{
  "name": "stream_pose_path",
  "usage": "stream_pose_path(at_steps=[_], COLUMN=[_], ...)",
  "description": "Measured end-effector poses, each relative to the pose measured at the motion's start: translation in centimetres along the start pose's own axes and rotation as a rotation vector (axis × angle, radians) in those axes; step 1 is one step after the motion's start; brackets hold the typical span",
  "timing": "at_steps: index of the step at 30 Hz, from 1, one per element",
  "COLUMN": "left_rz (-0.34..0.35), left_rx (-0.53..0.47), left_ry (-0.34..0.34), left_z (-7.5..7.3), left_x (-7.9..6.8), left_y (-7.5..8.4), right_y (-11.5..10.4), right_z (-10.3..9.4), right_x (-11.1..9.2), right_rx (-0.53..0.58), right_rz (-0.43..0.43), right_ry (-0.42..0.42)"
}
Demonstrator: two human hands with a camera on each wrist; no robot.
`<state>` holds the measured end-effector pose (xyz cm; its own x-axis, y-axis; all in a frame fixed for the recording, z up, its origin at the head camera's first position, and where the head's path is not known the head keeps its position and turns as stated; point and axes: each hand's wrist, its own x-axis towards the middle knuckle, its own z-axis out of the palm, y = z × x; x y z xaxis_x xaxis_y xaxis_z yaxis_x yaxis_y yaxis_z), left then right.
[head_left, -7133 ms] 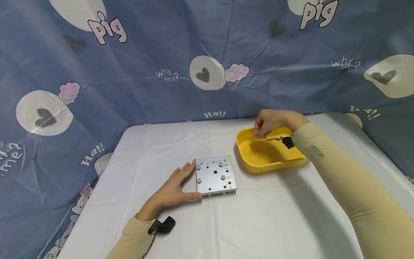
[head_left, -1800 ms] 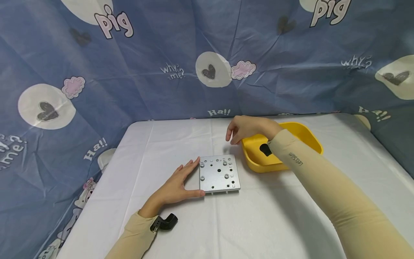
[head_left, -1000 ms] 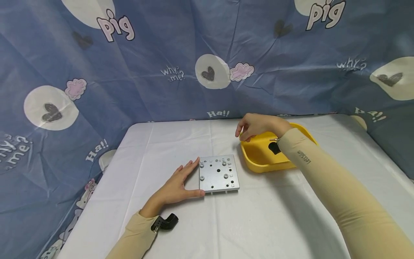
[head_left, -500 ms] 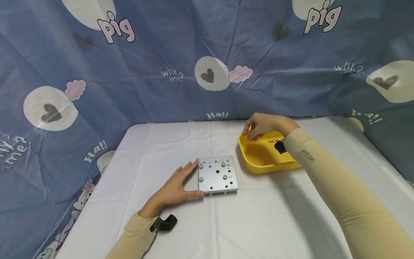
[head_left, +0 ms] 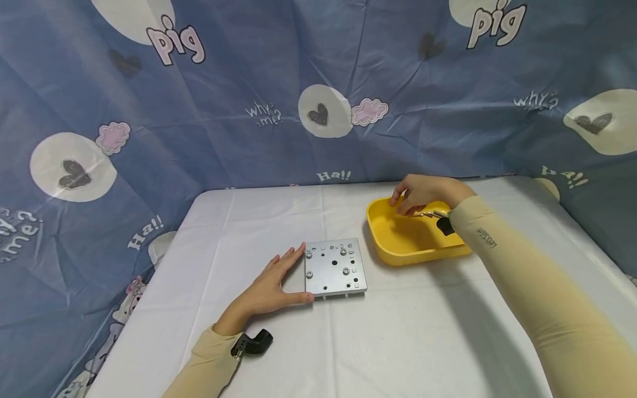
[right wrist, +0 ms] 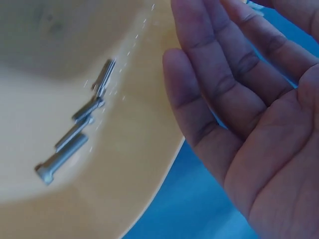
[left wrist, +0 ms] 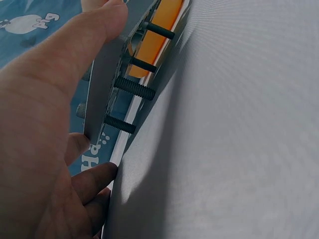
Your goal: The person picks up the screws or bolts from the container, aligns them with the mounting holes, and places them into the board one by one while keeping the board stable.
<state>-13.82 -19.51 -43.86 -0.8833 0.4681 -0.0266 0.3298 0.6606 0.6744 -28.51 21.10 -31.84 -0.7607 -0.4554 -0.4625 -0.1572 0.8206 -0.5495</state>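
A silver metal plate (head_left: 325, 276) lies raised on the table, with several socket-head screws through it. Their threaded shanks (left wrist: 134, 87) stick out below in the left wrist view. My left hand (head_left: 266, 290) rests at the plate's left side, fingers straight and spread; thumb and index finger touch its edges. My right hand (head_left: 423, 190) hovers over the back of a yellow tray (head_left: 423, 257), fingers loosely bent. In the right wrist view nothing shows between its fingers (right wrist: 199, 64). Several metal screws (right wrist: 65, 154) lie in the tray.
The white tablecloth (head_left: 398, 331) covers the table. A blue printed curtain (head_left: 209, 110) hangs behind it. A black wrist device (head_left: 254, 344) sits on my left wrist. The tray stands just right of the plate.
7.1 seconds ago my right hand pinched a slender piece over the tray. Later it was left of the tray, without that piece visible; since then it has moved right, back over the tray.
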Motion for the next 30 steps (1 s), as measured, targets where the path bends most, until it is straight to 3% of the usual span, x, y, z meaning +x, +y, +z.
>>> stream_pose_path(at_steps=[16,30], left_rz=[0.006,-0.007], left_rx=[0.017,0.023], left_ry=[0.009,-0.026], left_z=[-0.1,0.4], left_x=[-0.4,0.0], left_y=[-0.6,-0.5], right_y=[3.5,5.3], right_z=[-0.8,0.3], right_x=[-0.5,-0.5], right_rx=[-0.011,-0.053], right_rz=[0.138,0.123], right_ry=[-0.009,0.005])
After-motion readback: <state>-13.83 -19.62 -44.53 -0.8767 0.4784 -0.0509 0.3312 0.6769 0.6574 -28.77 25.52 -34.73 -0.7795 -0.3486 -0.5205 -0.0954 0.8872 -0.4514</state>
